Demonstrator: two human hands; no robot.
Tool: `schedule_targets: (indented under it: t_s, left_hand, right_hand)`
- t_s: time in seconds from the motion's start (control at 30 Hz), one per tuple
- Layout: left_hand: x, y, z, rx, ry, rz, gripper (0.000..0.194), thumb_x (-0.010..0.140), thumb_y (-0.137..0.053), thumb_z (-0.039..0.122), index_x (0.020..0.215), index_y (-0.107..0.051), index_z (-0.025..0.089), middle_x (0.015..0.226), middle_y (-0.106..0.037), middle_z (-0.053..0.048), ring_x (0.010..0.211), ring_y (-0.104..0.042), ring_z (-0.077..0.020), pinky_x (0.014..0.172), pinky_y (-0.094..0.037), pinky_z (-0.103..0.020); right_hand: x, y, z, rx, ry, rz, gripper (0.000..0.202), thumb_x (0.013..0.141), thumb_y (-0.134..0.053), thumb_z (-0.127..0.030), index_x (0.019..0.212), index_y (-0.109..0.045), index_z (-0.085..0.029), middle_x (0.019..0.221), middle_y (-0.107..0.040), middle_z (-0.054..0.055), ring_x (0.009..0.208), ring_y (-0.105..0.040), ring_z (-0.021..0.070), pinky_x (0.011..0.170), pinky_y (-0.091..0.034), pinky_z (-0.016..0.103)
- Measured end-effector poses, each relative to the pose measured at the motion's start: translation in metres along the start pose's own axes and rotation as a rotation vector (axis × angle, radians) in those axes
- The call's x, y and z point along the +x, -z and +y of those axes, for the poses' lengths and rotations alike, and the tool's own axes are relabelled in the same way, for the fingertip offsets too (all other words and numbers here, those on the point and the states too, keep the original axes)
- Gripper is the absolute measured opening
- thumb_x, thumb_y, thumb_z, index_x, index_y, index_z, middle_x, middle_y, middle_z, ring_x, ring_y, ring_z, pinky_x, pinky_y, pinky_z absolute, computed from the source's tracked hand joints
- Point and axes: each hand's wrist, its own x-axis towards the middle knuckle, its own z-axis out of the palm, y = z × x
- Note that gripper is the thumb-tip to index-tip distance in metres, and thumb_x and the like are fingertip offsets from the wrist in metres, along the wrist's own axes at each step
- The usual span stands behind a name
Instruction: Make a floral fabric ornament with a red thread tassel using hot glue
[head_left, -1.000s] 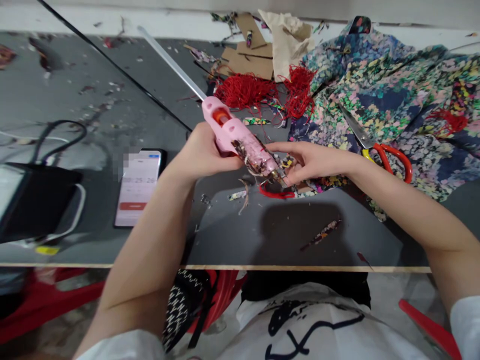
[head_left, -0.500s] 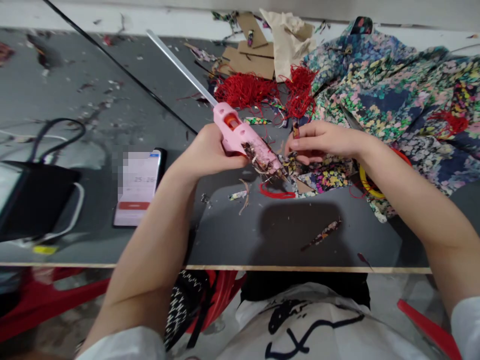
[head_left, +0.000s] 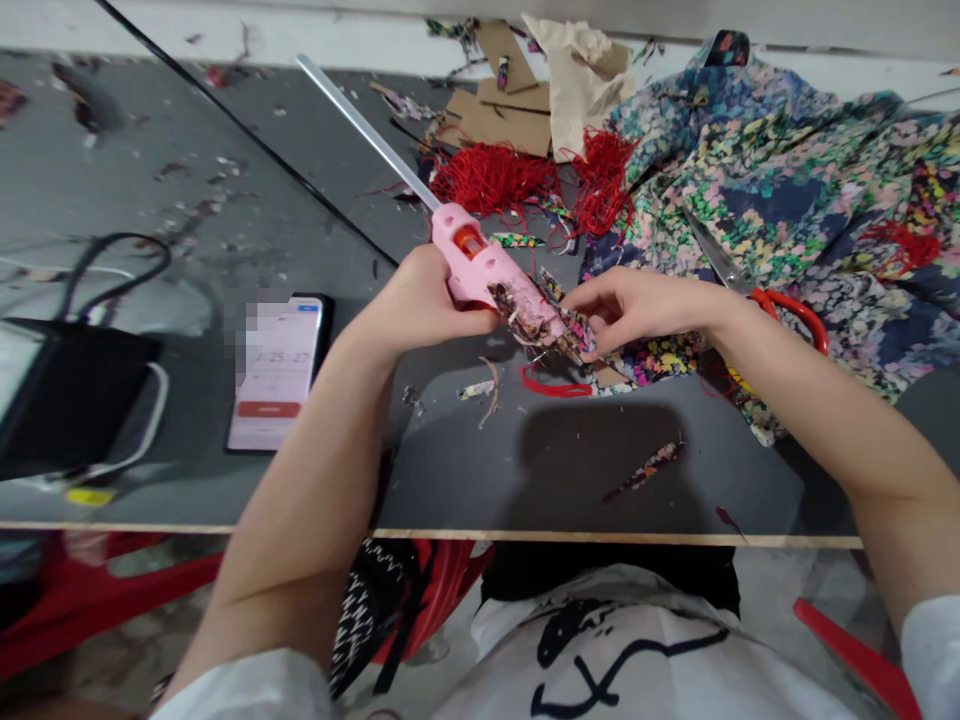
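Note:
My left hand [head_left: 420,300] is wrapped round a pink hot glue gun [head_left: 480,265]. A long clear glue stick [head_left: 360,125] juts from its back end, and scraps cling to its front. My right hand [head_left: 637,310] is closed, its fingertips pinching a small strip of floral fabric [head_left: 579,332] right at the nozzle. Whether the nozzle touches the strip is hidden. Beneath the right hand lies a floral fabric piece [head_left: 671,358]. A red cord loop [head_left: 555,387] rests on the table just below the gun.
Red-handled scissors [head_left: 795,310] lie on a crumpled floral cloth [head_left: 810,200] at right. Tangled red thread [head_left: 495,180] and cardboard [head_left: 510,120] are at the back. A phone [head_left: 274,410] and a black box-like thing [head_left: 75,390] are at left. A rolled floral piece [head_left: 645,470] lies near the table's front edge.
My right hand has come down and turned, bringing the strip against the front of the glue gun. The scissors show more fully behind the forearm. My left hand has barely shifted.

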Motion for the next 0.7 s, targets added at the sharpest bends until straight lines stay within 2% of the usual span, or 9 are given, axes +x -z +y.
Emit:
schedule_targets:
  t_s: [0.1,0.2,0.27,0.37,0.47,0.53,0.6,0.7]
  left_hand:
    - [0.001,0.001,0.001,-0.030,0.006,0.000,0.021,0.054,-0.060,0.030,0.063,-0.049,0.015,0.055,-0.046,0.004,0.052,-0.041,-0.0058,0.046,-0.034,-0.016]
    - [0.002,0.002,-0.002,-0.025,-0.017,0.022,0.020,0.054,-0.062,0.028,0.063,-0.049,0.016,0.056,-0.047,0.004,0.053,-0.041,-0.0064,0.049,-0.037,-0.018]
    - [0.002,0.002,-0.004,-0.029,-0.019,0.031,0.019,0.054,-0.062,0.026,0.063,-0.048,0.016,0.057,-0.046,0.004,0.053,-0.041,-0.0063,0.049,-0.037,-0.018]
    - [0.003,0.003,-0.006,-0.040,0.007,0.040,0.020,0.054,-0.062,0.025,0.063,-0.047,0.017,0.057,-0.045,0.004,0.053,-0.039,-0.0059,0.048,-0.034,-0.018]
    - [0.003,0.003,-0.006,-0.031,0.034,0.052,0.022,0.053,-0.062,0.027,0.062,-0.045,0.017,0.058,-0.044,0.003,0.054,-0.037,-0.0063,0.048,-0.032,-0.019]
    - [0.002,0.003,-0.006,-0.024,0.034,0.052,0.023,0.053,-0.061,0.029,0.063,-0.044,0.018,0.059,-0.043,0.003,0.054,-0.038,-0.0070,0.049,-0.033,-0.020]
    - [0.001,0.003,-0.005,-0.023,0.024,0.043,0.022,0.054,-0.060,0.031,0.063,-0.044,0.018,0.058,-0.042,0.003,0.054,-0.038,-0.0074,0.049,-0.034,-0.021]
    - [0.001,0.001,-0.006,0.026,-0.025,0.076,0.021,0.055,-0.060,0.029,0.061,-0.044,0.018,0.056,-0.041,0.004,0.052,-0.039,-0.0069,0.048,-0.036,-0.020]
  right_hand:
    - [0.004,-0.008,0.004,0.006,0.016,0.029,0.030,0.070,-0.070,-0.016,0.100,-0.065,-0.015,0.065,-0.052,-0.008,0.053,-0.035,0.0048,0.052,-0.030,0.022]
    - [0.011,-0.016,0.010,0.049,0.041,0.142,0.037,0.069,-0.070,-0.019,0.105,-0.063,-0.014,0.074,-0.056,-0.006,0.055,-0.034,0.0044,0.053,-0.030,0.021]
    - [0.015,-0.020,0.013,0.111,0.041,0.200,0.030,0.069,-0.070,-0.022,0.097,-0.064,-0.014,0.075,-0.056,-0.005,0.058,-0.037,0.0049,0.055,-0.034,0.021]
    - [0.016,-0.021,0.018,0.182,0.039,0.200,0.017,0.072,-0.066,-0.029,0.081,-0.063,-0.015,0.068,-0.054,-0.005,0.060,-0.043,0.0061,0.056,-0.037,0.021]
    - [0.013,-0.017,0.021,0.191,0.045,0.180,0.019,0.073,-0.065,-0.034,0.075,-0.062,-0.015,0.060,-0.051,-0.006,0.054,-0.040,0.0052,0.050,-0.033,0.020]
    - [0.009,-0.011,0.021,0.179,0.050,0.200,0.016,0.073,-0.065,-0.031,0.073,-0.061,-0.015,0.057,-0.049,-0.006,0.051,-0.038,0.0048,0.049,-0.032,0.021]
    - [0.006,-0.005,0.020,0.178,0.046,0.293,0.012,0.074,-0.065,-0.027,0.073,-0.060,-0.016,0.056,-0.048,-0.006,0.049,-0.039,0.0050,0.048,-0.033,0.021]
    - [0.001,0.001,0.018,0.206,0.023,0.550,0.011,0.081,-0.057,-0.027,0.081,-0.060,-0.017,0.059,-0.047,-0.006,0.051,-0.041,0.0055,0.048,-0.031,0.020]
